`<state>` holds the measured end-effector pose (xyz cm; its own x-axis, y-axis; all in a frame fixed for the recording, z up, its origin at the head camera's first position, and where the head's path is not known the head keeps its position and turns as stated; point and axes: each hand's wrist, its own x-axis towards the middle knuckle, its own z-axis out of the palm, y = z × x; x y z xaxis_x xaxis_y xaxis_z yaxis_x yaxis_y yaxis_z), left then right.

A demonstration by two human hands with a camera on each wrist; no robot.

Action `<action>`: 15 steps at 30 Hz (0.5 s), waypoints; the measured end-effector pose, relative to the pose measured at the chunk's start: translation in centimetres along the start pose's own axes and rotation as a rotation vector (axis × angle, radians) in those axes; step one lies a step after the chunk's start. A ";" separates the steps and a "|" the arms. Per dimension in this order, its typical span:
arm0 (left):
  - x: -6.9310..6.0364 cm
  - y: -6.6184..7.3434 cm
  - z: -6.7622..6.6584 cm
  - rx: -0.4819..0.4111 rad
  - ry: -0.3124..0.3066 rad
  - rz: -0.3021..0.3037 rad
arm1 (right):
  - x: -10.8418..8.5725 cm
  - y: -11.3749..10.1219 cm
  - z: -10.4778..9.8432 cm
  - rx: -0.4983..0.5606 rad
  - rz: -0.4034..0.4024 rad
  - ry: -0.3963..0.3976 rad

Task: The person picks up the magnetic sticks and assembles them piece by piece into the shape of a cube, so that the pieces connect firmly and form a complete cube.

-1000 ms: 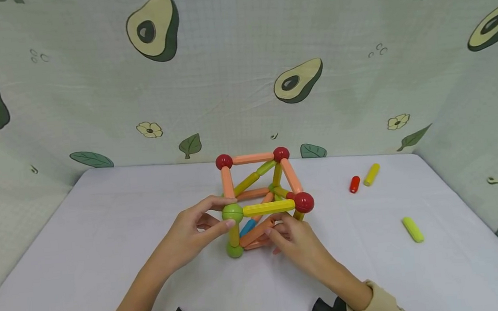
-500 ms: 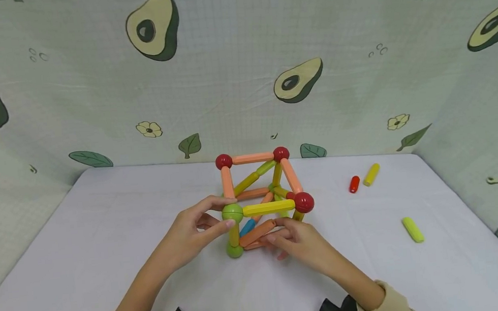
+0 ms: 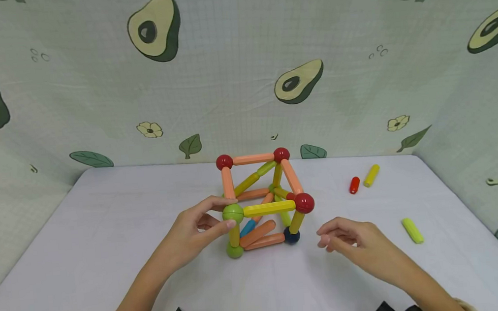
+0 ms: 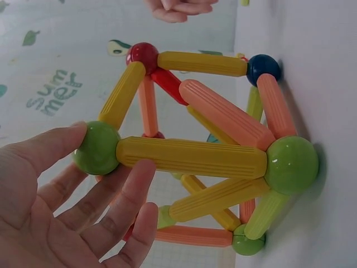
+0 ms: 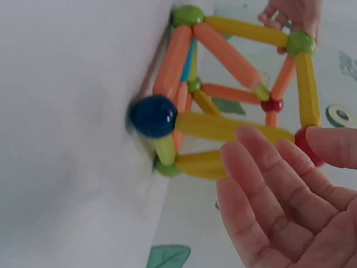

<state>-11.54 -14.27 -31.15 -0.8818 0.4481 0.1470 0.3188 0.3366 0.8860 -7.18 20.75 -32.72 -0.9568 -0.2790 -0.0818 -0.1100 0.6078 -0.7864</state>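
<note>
A box-like frame of magnetic rods and balls stands on the table. My left hand (image 3: 195,227) pinches the green ball (image 3: 233,212) at its upper front left corner between thumb and finger. A yellow rod (image 3: 269,208) runs from that ball to a red ball (image 3: 304,203). From the lower green ball (image 4: 292,164) an orange rod (image 4: 226,113) slants upward, its far end attached to nothing. A dark blue ball (image 3: 291,235) sits at the lower front right corner. Apart from the frame, to its right, my right hand (image 3: 363,246) holds nothing, fingers relaxed.
Loose on the right side of the white table (image 3: 104,227) lie a short red rod (image 3: 355,184), a yellow rod (image 3: 371,175) and a yellow-green rod (image 3: 412,230). An avocado-print cloth (image 3: 227,113) rises behind and at both sides.
My right hand has let go of the slanting orange rod and moved right, uncovering the dark blue ball. The left hand keeps its grip on the green ball.
</note>
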 end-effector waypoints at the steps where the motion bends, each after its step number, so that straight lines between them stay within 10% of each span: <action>1: 0.0 0.0 0.0 0.000 0.001 -0.005 | -0.2 0.4 -0.6 -0.036 0.010 0.037; 8: 0.1 0.1 0.1 -0.006 -0.005 -0.006 | -1.5 4.4 -5.5 -0.301 0.138 0.257; 15: 0.0 0.2 0.2 -0.003 -0.002 -0.011 | -2.1 11.1 -10.8 -0.378 0.361 0.214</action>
<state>-11.46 -14.07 -31.07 -0.8847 0.4458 0.1362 0.3079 0.3396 0.8888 -9.27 36.11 -34.64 -0.9804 0.1295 -0.1482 0.1838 0.8718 -0.4541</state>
